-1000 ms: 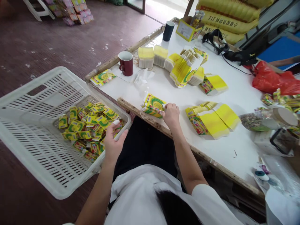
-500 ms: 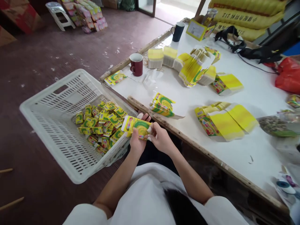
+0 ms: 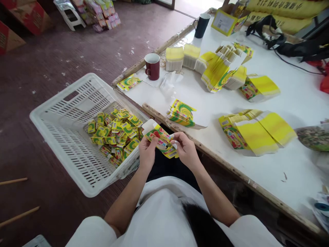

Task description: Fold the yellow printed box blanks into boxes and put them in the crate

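Between my hands, over my lap, is a yellow and green carton (image 3: pixel 162 139) with white flaps standing out at its upper left end. My left hand (image 3: pixel 147 152) pinches its left part, thumb on top. My right hand (image 3: pixel 185 148) grips the right end with thumb and fingertips. Left of my hands, a white plastic basket (image 3: pixel 61 137) holds many small yellow and green boxes (image 3: pixel 115 132). Just beyond the carton, a stack of flat cartons (image 3: pixel 182 113) lies on the white table (image 3: pixel 213 178) near its wooden edge.
A maroon mug (image 3: pixel 152 67) and crumpled white tissue (image 3: pixel 171 82) are near the table's left edge. Farther back stand a dark mug (image 3: pixel 202 26), bundles of flat cartons (image 3: pixel 218 70) and an open yellow box (image 3: pixel 227 22). More flat cartons (image 3: pixel 257 132) lie at the right.
The carton has been turned so that another printed side shows, and its left end now has open white flaps. My left hand has moved from beneath it to its left part. The view has shifted slightly.
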A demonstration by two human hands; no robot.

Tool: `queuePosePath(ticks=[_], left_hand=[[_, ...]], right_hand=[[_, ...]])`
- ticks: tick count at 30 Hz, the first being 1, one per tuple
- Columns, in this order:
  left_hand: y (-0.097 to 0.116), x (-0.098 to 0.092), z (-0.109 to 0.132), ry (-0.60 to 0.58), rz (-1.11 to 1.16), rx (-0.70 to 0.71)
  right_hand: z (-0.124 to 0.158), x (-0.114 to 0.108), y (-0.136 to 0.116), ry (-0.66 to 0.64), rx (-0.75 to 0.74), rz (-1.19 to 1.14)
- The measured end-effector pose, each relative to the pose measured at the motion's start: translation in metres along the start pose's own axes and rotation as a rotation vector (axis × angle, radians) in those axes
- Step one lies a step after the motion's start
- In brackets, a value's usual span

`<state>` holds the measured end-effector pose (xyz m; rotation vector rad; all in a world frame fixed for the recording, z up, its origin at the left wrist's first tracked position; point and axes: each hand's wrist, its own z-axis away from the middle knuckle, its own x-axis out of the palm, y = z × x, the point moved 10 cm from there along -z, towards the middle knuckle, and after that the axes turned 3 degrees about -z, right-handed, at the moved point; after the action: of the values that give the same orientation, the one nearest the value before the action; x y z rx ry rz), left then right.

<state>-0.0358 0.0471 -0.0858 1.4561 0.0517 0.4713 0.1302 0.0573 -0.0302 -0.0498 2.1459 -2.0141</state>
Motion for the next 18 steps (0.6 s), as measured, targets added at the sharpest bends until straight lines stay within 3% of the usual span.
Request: queuePosePath(ticks=[4,7,10,12,14,16,18], left_hand=[[0.011,-0.005,-0.005,-0.034,0.026,-0.021],[0.055,-0.013,-0.01,-0.116,-0.061,0.153],[0.092,0.002,-0.004,-0.343,-0.395,0.322],[0.086,0.024,0.007,-0.548,-0.681,0.284],[0.063,0.042,0.02,-0.708,-0.87,0.173],[0.045,0.05,0.026,-0.703,-0.931,0.087],[0.038,0.047,0.023,-0.533,-0.927,0.077]], right_hand=[[0.004,-0.003,-0.003,-0.056,-0.032,0.081],[0.009,-0.006,-0.021,-0.116,-0.203,0.28],[0.019,0.002,-0.046,-0.222,-0.442,0.546],[0.025,0.011,-0.059,-0.284,-0.57,0.648],[0.03,0.014,-0.07,-0.25,-0.657,0.692],[0.033,0.008,-0.078,-0.073,-0.69,0.688],[0.04,-0.003,-0.077,0.17,-0.661,0.621]])
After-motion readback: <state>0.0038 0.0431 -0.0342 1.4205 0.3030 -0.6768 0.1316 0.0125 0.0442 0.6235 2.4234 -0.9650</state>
